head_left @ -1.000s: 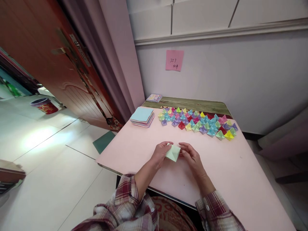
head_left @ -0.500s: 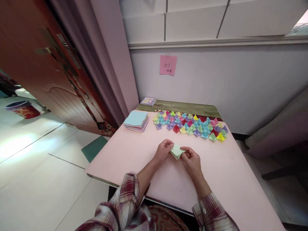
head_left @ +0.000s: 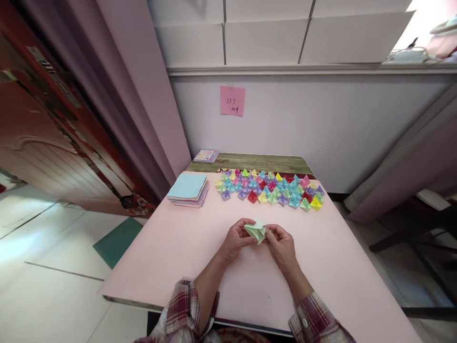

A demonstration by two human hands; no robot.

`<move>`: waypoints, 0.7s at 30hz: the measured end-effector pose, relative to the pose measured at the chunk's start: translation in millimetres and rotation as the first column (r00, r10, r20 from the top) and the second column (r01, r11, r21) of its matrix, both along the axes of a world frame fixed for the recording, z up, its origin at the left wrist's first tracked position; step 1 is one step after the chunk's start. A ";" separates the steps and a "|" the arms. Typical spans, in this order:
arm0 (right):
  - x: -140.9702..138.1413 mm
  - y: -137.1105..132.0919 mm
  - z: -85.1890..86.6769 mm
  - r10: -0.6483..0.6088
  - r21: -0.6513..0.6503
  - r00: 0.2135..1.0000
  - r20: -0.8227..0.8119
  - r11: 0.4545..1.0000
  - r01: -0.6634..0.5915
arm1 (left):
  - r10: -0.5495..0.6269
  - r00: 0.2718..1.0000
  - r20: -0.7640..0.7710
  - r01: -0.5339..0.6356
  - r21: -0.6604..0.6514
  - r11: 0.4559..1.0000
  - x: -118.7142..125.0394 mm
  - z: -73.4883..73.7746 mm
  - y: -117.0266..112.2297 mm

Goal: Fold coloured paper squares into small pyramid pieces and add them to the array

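Note:
A pale green folded paper (head_left: 256, 231) is held between my two hands, just above the pink tabletop (head_left: 200, 247). Its folds are spread partly apart, showing creases and a point toward me. My left hand (head_left: 236, 239) pinches its left side with thumb and fingers. On the other side, my right hand (head_left: 282, 244) grips the right corner, thumb in front. Beyond my hands lie rows of small folded paper pieces (head_left: 271, 188) in many colours. A stack of square paper sheets (head_left: 189, 188), light blue on top, sits at the left.
At the far left corner of the table is a small printed pack (head_left: 206, 156). A pink note (head_left: 232, 100) is stuck to the wall behind. Left of the table stand a curtain (head_left: 143, 85) and a red door (head_left: 43, 138); a green sheet (head_left: 117, 242) lies on the floor.
The green paper has been tipped and its folds opened out on the side facing me. My left thumb has moved down along it. The camera view has turned a little to the right.

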State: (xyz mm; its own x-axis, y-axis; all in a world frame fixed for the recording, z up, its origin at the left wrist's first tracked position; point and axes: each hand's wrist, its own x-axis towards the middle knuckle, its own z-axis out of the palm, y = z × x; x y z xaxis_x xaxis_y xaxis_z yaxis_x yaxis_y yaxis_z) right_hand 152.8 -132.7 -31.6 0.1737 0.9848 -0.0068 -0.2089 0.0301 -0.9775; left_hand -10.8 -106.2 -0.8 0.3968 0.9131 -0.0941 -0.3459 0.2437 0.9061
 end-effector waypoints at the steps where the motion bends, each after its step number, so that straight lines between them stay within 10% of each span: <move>1: 0.2 0.2 -0.5 -0.001 0.000 1.000 0.014 1.000 0.001 | -0.005 1.000 -0.012 0.005 0.002 1.000 -0.1 0.3 0.0; 21: 1.5 -4.8 6.5 0.109 -0.020 0.989 0.098 0.994 -0.108 | 0.139 0.979 -0.152 -0.135 0.037 0.990 2.3 -13.1 2.2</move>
State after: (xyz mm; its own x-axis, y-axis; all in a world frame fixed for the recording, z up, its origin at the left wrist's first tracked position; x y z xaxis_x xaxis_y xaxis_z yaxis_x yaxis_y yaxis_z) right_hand 154.3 -137.6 -25.1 0.0664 0.9977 -0.0098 -0.1122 -0.0023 -0.9937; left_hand -8.5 -104.0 -13.9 0.2502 0.9608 -0.1192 -0.2304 0.1786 0.9565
